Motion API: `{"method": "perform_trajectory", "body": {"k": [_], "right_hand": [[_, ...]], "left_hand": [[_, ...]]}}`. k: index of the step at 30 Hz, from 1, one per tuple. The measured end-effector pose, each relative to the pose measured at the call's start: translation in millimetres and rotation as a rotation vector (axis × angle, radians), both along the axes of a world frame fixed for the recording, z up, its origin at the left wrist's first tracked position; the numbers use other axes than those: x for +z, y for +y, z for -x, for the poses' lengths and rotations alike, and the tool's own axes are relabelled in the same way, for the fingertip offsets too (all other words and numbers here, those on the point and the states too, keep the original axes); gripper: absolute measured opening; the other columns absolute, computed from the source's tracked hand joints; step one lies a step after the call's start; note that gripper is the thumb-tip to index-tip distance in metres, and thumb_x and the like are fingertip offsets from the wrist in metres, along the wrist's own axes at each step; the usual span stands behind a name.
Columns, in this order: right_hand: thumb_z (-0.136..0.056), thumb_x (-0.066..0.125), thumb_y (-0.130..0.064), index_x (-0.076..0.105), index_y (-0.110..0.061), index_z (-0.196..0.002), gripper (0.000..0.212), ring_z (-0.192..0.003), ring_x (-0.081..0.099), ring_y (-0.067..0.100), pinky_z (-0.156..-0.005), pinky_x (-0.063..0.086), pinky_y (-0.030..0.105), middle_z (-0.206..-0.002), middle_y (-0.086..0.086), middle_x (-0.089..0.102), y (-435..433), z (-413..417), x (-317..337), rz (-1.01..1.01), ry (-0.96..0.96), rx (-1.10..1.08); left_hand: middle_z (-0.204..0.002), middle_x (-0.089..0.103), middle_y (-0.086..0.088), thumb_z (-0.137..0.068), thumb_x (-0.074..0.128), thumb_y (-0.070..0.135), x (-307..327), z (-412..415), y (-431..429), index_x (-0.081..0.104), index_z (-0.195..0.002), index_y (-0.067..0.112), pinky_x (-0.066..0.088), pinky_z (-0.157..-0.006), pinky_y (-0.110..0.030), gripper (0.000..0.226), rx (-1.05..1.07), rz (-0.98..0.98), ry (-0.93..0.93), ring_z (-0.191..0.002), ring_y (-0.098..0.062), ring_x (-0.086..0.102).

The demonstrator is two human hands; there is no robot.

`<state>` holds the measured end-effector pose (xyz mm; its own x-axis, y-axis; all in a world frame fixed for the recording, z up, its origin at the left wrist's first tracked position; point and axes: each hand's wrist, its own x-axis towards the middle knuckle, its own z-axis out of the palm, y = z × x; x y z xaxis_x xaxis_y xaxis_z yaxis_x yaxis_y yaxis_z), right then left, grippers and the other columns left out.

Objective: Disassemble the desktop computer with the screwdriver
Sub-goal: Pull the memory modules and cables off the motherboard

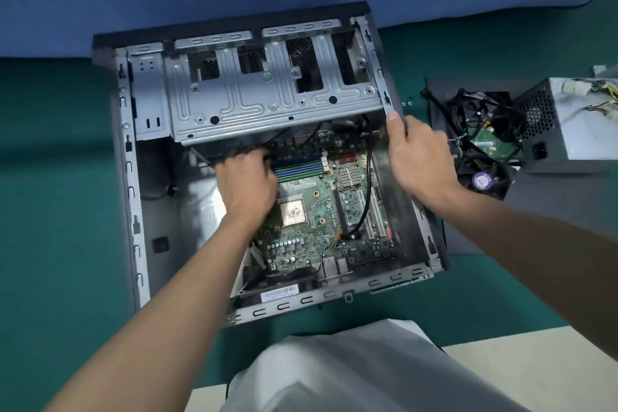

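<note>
The open desktop case lies on its side on a green table, with the green motherboard exposed inside and the metal drive cage across its far half. My left hand reaches into the case just under the drive cage, its fingers curled around black cables beside the memory slots. My right hand grips the case's right wall near the drive cage, thumb on the rim. No screwdriver is visible.
Removed parts sit to the right of the case: a grey power supply, a hard drive under tangled black cables, a small fan, all on a dark panel. Small screws lie near the case's far right corner.
</note>
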<state>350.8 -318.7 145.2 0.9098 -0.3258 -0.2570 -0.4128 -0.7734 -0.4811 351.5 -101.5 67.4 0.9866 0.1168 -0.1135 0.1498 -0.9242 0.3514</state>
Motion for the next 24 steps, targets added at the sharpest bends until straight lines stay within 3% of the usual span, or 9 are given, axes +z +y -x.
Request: {"method": "perform_trajectory", "body": {"k": [4, 7, 10, 13, 16, 20, 22, 24], "right_hand": [[-0.097, 0.017, -0.057, 0.051, -0.013, -0.083, 0.057, -0.087, 0.054, 0.038, -0.083, 0.046, 0.050, -0.089, 0.017, 0.061, 1.3, 0.1, 1.0, -0.002, 0.001, -0.015], [-0.096, 0.017, -0.058, 0.049, -0.015, -0.079, 0.056, -0.085, 0.055, 0.038, -0.081, 0.047, 0.048, -0.086, 0.016, 0.060, 0.5, -0.6, 0.0, 0.004, 0.000, -0.023], [-0.096, 0.018, -0.059, 0.045, -0.019, -0.073, 0.054, -0.079, 0.057, 0.036, -0.078, 0.048, 0.047, -0.081, 0.013, 0.060, -0.3, -1.1, -1.5, 0.004, -0.008, -0.023], [-0.095, 0.018, -0.061, 0.048, -0.016, -0.078, 0.056, -0.082, 0.056, 0.038, -0.079, 0.047, 0.046, -0.084, 0.015, 0.062, -2.0, -1.9, -4.1, 0.004, -0.013, -0.029], [-0.094, 0.018, -0.062, 0.048, -0.016, -0.083, 0.056, -0.086, 0.055, 0.039, -0.081, 0.046, 0.046, -0.090, 0.019, 0.062, -2.9, -2.9, -6.1, 0.020, -0.013, -0.025], [-0.094, 0.016, -0.063, 0.043, -0.017, -0.078, 0.055, -0.083, 0.053, 0.037, -0.080, 0.045, 0.048, -0.085, 0.016, 0.060, -2.8, -3.3, -6.9, 0.040, 0.009, -0.015], [-0.094, 0.016, -0.062, 0.044, -0.017, -0.079, 0.055, -0.084, 0.052, 0.036, -0.080, 0.044, 0.048, -0.086, 0.016, 0.059, -3.9, -3.3, -7.5, 0.043, 0.021, -0.011], [-0.095, 0.016, -0.061, 0.046, -0.015, -0.082, 0.056, -0.085, 0.052, 0.035, -0.081, 0.044, 0.048, -0.087, 0.015, 0.059, -3.7, -3.5, -6.7, 0.040, 0.034, -0.010]], "left_hand": [[-0.090, 0.063, -0.011, -0.079, 0.060, 0.007, 1.5, 5.1, 2.2, 0.064, -0.110, 0.006, 0.038, -0.088, -0.038, 0.031, -0.017, -0.102, 0.087, -0.084, -0.028, 0.047], [-0.092, 0.043, -0.002, -0.078, 0.063, 0.005, 5.2, 5.1, -25.0, 0.054, -0.113, 0.005, 0.036, -0.088, -0.032, 0.037, -0.187, -0.046, -0.005, -0.087, -0.020, 0.037], [-0.093, 0.054, -0.006, -0.077, 0.064, 0.004, 11.5, -3.5, -55.4, 0.057, -0.107, 0.003, 0.039, -0.080, -0.030, 0.030, -0.377, 0.056, -0.139, -0.084, -0.020, 0.045], [-0.090, 0.063, -0.010, -0.066, 0.074, 0.007, 13.5, -12.5, -82.0, 0.065, -0.091, 0.000, 0.046, -0.074, -0.035, 0.027, -0.763, 0.033, -0.347, -0.085, -0.025, 0.057], [-0.107, 0.068, -0.008, -0.075, 0.065, 0.015, 7.6, -23.3, -93.2, 0.071, -0.099, 0.004, 0.043, -0.092, -0.036, 0.027, -0.996, -0.022, -0.351, -0.106, -0.026, 0.059], [-0.120, 0.065, -0.002, -0.092, 0.035, 0.014, -4.8, -34.3, -93.8, 0.068, -0.112, 0.008, 0.017, -0.118, -0.035, 0.039, -1.082, -0.205, -0.316, -0.127, -0.021, 0.047], [-0.107, 0.071, 0.000, -0.089, 0.042, 0.014, -5.3, -34.4, -87.3, 0.072, -0.098, 0.009, 0.021, -0.117, -0.036, 0.032, -1.120, -0.258, -0.314, -0.127, -0.020, 0.049], [-0.108, 0.072, 0.000, -0.087, 0.054, 0.017, -10.7, -32.5, -77.7, 0.073, -0.097, 0.010, 0.026, -0.114, -0.035, 0.022, -1.129, -0.308, -0.305, -0.133, -0.017, 0.044]]}}
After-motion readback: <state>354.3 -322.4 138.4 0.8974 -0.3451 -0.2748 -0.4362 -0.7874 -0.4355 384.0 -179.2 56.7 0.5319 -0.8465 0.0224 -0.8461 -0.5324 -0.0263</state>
